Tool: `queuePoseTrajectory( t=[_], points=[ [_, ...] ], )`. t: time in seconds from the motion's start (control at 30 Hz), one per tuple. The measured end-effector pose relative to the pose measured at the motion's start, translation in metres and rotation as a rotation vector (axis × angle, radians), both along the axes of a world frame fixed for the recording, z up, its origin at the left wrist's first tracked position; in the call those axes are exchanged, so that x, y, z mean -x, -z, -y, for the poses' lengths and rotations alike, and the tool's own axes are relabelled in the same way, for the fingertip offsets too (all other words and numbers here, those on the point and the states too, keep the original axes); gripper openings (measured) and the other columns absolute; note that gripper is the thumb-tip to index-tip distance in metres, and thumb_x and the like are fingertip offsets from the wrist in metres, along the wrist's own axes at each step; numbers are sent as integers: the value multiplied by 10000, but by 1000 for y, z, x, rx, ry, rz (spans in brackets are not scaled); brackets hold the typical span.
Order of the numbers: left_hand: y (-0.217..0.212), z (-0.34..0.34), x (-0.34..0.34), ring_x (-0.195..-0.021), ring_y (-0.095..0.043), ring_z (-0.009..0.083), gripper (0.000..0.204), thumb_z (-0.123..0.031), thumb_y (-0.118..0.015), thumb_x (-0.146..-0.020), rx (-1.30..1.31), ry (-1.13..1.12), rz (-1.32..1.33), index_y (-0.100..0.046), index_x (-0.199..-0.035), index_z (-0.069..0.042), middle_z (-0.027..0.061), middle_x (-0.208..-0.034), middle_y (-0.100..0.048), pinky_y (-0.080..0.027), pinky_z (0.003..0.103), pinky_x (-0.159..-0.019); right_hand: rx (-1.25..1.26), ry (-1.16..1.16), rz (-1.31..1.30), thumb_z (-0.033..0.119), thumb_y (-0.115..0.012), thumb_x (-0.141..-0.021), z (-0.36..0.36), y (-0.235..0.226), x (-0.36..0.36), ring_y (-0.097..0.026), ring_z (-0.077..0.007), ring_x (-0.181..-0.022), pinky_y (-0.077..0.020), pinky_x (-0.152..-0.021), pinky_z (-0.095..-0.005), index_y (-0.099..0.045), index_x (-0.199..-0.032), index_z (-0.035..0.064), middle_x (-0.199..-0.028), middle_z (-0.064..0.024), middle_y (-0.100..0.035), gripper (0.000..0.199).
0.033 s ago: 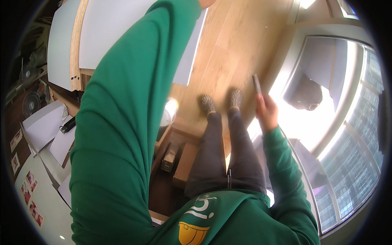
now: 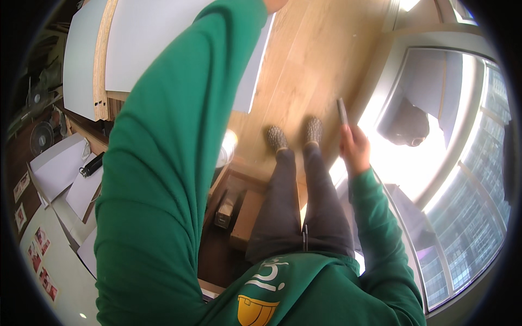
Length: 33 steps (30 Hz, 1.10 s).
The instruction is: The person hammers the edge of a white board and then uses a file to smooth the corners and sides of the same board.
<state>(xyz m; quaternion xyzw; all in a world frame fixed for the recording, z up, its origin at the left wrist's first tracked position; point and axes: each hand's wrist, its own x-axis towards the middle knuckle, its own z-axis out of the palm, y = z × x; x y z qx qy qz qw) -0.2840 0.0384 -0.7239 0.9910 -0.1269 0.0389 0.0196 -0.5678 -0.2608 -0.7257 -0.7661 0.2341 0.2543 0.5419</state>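
My left arm in a green sleeve (image 2: 174, 136) reaches far up past the white-topped furniture. Only the base of my left hand (image 2: 275, 5) shows at the upper edge; its fingers are out of the picture. On the right, my right hand (image 2: 356, 149) is closed around a slim grey bar-like thing (image 2: 342, 111), seen edge-on and tilted up to the left. It hangs over the floor beside the window sill, and its exact kind does not show.
White panels (image 2: 147, 49) with plywood edges stand at upper left. Below them are a black bottle (image 2: 91, 165) and papers. A brown open box (image 2: 217, 261) lies by my legs. On the right, a dark round thing (image 2: 403, 125) rests by the bright window. Wooden flooring (image 2: 312, 60) stretches ahead.
My raised left arm has shifted very slightly to the right. My right hand and the thing in it have not visibly moved.
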Motion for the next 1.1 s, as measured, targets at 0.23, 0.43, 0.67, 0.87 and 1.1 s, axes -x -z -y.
queuePoseTrajectory(
  t=[0.23,0.43,0.67,0.87,1.1],
  points=[
    [-32,-8,204,-1543,-223,243,599,-373,-478,-1015,-126,441,-308,-387,-1552,-125,41,-1678,-242,-149,522,-1253,-131,130,-140,321,-615,-1032,3,-6,-6,-498,-87,-470,-388,-434,-256,-633,-948,14,-614,-3,-526,319],
    [-55,-45,349,-1478,-346,268,402,-266,-506,-996,190,644,-626,-560,-1346,-76,116,-1527,-446,-255,527,-1208,-133,44,-48,271,-620,-1030,-26,-22,-20,-499,-74,-519,-419,-481,-249,-658,-1023,0,-647,7,-549,274],
    [-67,-96,239,-1000,-575,365,29,-76,-612,-910,351,77,25,-625,-913,-50,131,-1015,-648,-431,495,-895,-67,-353,241,238,-656,-995,-89,-40,-13,-608,-248,-590,-483,-568,-384,-662,-1042,18,-686,-147,-601,225],
    [-26,-114,89,-1308,-487,352,452,-326,-565,-1004,434,-234,304,-528,-1341,-28,169,-1364,-567,-333,483,-1139,-39,-463,282,300,-645,-990,-134,-34,-4,-639,-389,-658,-491,-587,-447,-645,-951,27,-712,-202,-636,275],
    [4,-106,60,-1297,-481,422,510,-325,-585,-984,319,-294,401,-529,-1359,16,239,-1375,-559,-342,502,-1128,-10,-281,294,272,-629,-1003,-160,-29,-75,-595,-357,-573,-460,-557,-432,-639,-875,3,-670,-206,-605,298]
  ],
)
